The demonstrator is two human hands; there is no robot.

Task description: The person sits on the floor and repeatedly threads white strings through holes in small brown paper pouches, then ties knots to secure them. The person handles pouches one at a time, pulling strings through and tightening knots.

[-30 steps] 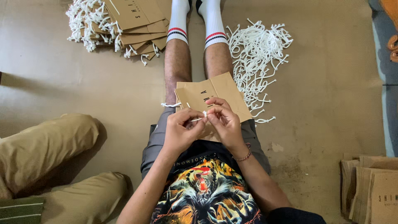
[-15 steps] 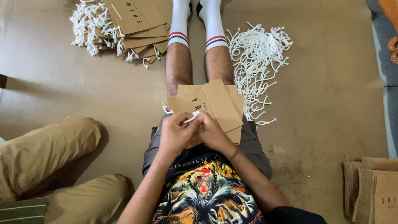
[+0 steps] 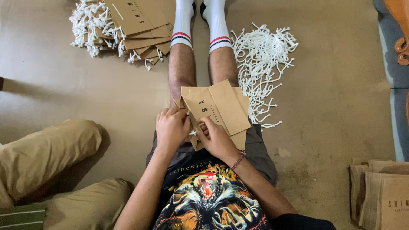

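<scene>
Head view looks straight down on a person seated on a tan floor (image 3: 332, 85) with legs stretched out, a folded brown paper bag (image 3: 217, 108) lying across the thighs. That bag is the landmark for everything else. Left hand (image 3: 171, 127) sits at the bag's near left edge, fingers curled down onto the paper, and right hand (image 3: 217, 138) lies just beside it at the near edge, its fingers bent in toward the left hand; the two hands touch or nearly touch. Between them a short bit of white cord (image 3: 193, 133) shows, and both hands seem to pinch at it, though the fingertips hide exactly how it is held. A thin bracelet (image 3: 238, 159) circles the right wrist. Beyond the bag and to its right, a loose heap of white cord handles (image 3: 264, 59) lies on the floor, its nearest pieces just beside the bag's right edge. Beyond the bag to the left, well apart, rests a stack of finished bags (image 3: 136, 25) with white handles sticking out. Nearer than the bag at far right stand more brown bags (image 3: 381, 196). Left of the bag, another person's khaki-trousered legs (image 3: 47, 153) are folded on the floor.
</scene>
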